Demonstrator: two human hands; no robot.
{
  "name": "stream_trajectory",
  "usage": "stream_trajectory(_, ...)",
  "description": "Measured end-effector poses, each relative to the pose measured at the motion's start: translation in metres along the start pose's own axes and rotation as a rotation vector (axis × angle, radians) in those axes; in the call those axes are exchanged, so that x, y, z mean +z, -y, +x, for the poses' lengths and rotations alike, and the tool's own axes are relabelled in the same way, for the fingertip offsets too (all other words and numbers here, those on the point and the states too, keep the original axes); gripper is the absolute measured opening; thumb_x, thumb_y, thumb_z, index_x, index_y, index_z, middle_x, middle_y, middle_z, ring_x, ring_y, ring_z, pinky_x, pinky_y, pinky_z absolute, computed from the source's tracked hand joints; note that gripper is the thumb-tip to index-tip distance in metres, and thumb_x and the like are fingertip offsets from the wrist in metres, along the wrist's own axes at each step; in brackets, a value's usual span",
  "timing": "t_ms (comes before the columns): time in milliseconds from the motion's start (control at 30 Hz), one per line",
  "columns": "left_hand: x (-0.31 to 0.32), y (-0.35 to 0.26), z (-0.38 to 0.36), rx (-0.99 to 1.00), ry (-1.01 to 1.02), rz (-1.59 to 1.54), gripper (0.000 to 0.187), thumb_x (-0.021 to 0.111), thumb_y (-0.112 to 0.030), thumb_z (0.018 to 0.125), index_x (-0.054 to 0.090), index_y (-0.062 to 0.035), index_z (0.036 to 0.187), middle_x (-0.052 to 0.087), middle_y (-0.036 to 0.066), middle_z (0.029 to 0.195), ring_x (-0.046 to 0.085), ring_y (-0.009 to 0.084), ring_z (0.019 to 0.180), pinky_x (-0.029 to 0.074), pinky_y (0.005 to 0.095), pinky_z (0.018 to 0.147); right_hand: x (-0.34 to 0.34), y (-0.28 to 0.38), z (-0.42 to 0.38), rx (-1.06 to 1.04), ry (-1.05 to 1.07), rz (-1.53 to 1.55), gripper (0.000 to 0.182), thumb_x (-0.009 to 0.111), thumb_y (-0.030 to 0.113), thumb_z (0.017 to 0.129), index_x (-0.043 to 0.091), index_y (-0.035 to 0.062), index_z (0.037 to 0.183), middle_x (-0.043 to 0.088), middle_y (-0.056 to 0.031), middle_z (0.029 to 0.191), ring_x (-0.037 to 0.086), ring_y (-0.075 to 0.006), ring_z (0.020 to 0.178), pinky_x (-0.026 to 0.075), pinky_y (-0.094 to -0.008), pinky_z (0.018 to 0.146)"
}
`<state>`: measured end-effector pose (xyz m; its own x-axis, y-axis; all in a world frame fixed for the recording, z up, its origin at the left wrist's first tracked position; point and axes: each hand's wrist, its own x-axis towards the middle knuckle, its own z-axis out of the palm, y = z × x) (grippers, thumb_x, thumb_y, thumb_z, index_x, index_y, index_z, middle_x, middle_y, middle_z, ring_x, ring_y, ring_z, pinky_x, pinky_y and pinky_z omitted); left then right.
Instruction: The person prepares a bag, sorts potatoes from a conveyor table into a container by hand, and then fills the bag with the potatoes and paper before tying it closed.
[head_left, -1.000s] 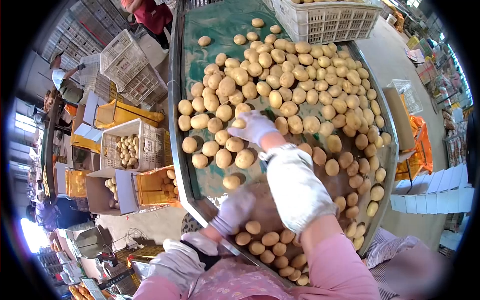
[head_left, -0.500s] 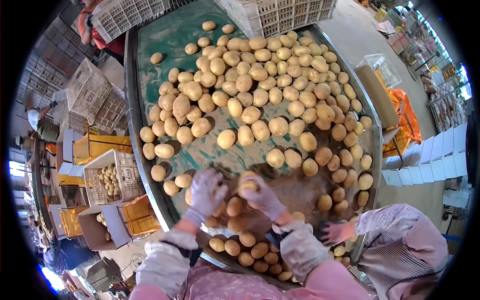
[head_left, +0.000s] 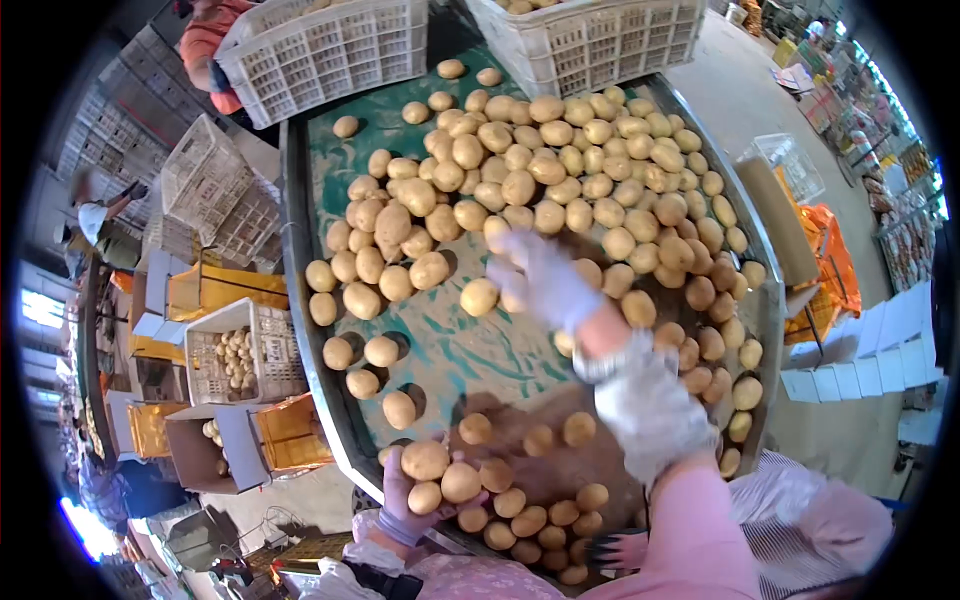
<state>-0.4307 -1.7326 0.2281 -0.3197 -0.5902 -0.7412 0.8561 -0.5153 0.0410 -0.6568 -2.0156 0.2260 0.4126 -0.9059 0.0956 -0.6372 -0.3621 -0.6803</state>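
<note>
Many potatoes (head_left: 466,152) lie on a green sorting table (head_left: 470,350) with a metal rim. My left hand (head_left: 405,505), in a pale glove, is at the near left edge, cupped around several potatoes (head_left: 461,483); part of its fingers is hidden beneath them. Stretched out over the middle of the table is my gloved right hand (head_left: 548,282), slightly blurred. Its fingers are spread at the near side of the pile, close to a potato (head_left: 479,297). Another group of potatoes (head_left: 528,520) lies by the near edge, between my two arms.
Two white plastic crates (head_left: 330,60) (head_left: 600,45) stand at the far end, one touched by a person in orange. A co-worker's hand (head_left: 620,552) is at the near right. On the left are a crate of potatoes (head_left: 255,375) and cardboard boxes (head_left: 215,450).
My right hand has moved forward and across to the pile, without the potato it held. My left hand has come back to the near edge with potatoes. The far left crate has come over the table.
</note>
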Motion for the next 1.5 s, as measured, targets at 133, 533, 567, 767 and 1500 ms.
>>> stream_trajectory(133, -0.012, 0.004, -0.017, 0.054, 0.001, -0.216, 0.077, 0.04, -0.067, 0.096, 0.045, -0.0077, 0.144, 0.055, 0.02, 0.137, 0.057, 0.0464, 0.122, 0.05, 0.0667, 0.098, 0.0, -0.034, 0.174, 0.056, 0.068, -0.034, 0.058, 0.057, 0.047, 0.097, 0.05, 0.0153, 0.145, 0.041, -0.0195, 0.156, 0.049, -0.0399, 0.136, 0.038, -0.0481, 0.114)
stream_trajectory(533, 0.014, -0.003, -0.042, 0.186, -0.269, -0.058, 0.05, 0.043, -0.052, 0.1, 0.058, -0.006, 0.115, 0.065, 0.01, 0.1, 0.066, 0.0286, 0.094, 0.059, 0.0477, 0.085, 0.075, -0.033, 0.001, -0.131, -0.142, -0.551, 0.054, 0.067, 0.05, 0.087, 0.062, 0.0289, 0.136, 0.054, -0.0056, 0.143, 0.048, -0.0384, 0.128, 0.038, -0.0597, 0.1)
stream_trajectory(567, 0.021, -0.003, -0.051, 0.27, -0.25, 0.145, 0.049, 0.054, -0.048, 0.093, 0.056, -0.0057, 0.118, 0.065, 0.01, 0.104, 0.066, 0.0276, 0.097, 0.059, 0.0467, 0.087, 0.074, -0.031, -0.031, -0.084, -0.155, -0.471, 0.054, 0.068, 0.047, 0.086, 0.062, 0.028, 0.136, 0.054, -0.0067, 0.143, 0.048, -0.0393, 0.128, 0.038, -0.0603, 0.1)
stream_trajectory(767, 0.034, -0.014, -0.123, 0.594, -0.366, 0.83, 0.086, 0.096, -0.051, 0.063, 0.052, -0.0053, 0.121, 0.069, 0.007, 0.121, 0.069, 0.0227, 0.108, 0.056, 0.0415, 0.093, 0.099, 0.052, -0.254, 0.042, -0.029, -0.639, 0.047, 0.07, 0.035, 0.085, 0.067, 0.0182, 0.13, 0.044, -0.0189, 0.152, 0.04, -0.0465, 0.139, 0.035, -0.0648, 0.109)
stream_trajectory(1500, -0.186, -0.106, -0.019, 1.112, -0.485, 0.84, 0.037, 0.06, -0.016, 0.1, 0.055, -0.0018, 0.134, 0.059, 0.011, 0.124, 0.058, 0.0233, 0.111, 0.047, 0.0335, 0.097, 0.151, 0.107, -0.203, -0.118, -0.007, -0.209, 0.039, 0.067, 0.015, 0.087, 0.064, 0.0114, 0.125, 0.049, -0.0183, 0.144, 0.053, -0.0412, 0.126, 0.045, -0.0476, 0.104)
